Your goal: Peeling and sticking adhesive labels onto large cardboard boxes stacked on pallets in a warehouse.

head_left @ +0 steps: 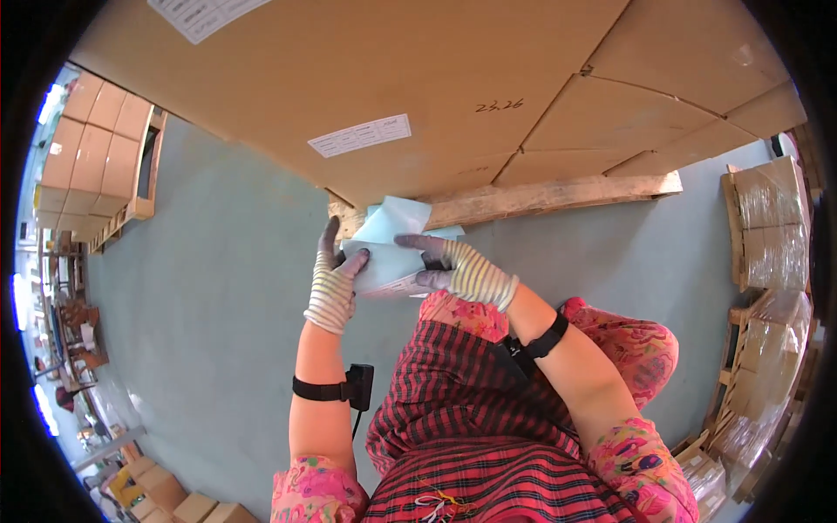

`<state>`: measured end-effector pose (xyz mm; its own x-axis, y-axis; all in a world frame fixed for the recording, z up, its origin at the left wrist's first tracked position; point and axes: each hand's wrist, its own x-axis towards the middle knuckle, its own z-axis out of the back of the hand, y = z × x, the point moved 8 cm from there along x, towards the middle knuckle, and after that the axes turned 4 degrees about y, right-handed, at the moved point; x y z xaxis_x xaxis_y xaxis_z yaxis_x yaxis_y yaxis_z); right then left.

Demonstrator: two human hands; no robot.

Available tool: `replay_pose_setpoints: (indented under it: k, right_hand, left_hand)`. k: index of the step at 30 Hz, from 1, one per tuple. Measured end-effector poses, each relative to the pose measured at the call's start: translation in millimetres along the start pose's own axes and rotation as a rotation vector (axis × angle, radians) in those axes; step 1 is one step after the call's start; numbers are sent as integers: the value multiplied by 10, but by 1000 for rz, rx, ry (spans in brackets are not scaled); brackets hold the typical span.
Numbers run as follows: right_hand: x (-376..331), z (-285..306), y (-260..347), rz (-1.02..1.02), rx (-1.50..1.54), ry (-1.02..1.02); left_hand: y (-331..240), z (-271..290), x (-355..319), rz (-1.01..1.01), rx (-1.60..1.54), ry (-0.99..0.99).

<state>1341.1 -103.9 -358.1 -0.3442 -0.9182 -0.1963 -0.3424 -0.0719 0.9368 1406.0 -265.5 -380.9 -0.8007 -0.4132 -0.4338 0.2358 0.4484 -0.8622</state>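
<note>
Fingers [353, 261] of the gloved left hand [334, 283] and right hand [458, 270] both grasp a stack of pale blue sheets [388, 240], just before a wooden pallet [558, 196] bearing cardboard boxes [418, 78].

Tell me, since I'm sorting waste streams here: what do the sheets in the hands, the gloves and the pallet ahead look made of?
The sheets look like thin paper, pale blue-white and matte; they bend in the grip. The left hand and right hand wear striped knit gloves with dark, probably rubber-coated fingers. The pallet is rough bare wood with visible grain, and the boxes on it are brown matte cardboard.
</note>
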Motion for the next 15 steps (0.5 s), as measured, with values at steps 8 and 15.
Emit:
replay_pose_setpoints:
  k: [8, 15]
  right_hand:
    - [25, 51, -1, -19, -51, 41]
    - [86, 114, -80, -26, -268, -105]
  left_hand:
    - [113, 89, -79, 144, 28, -95]
    - [147, 230, -90, 149, 93, -209]
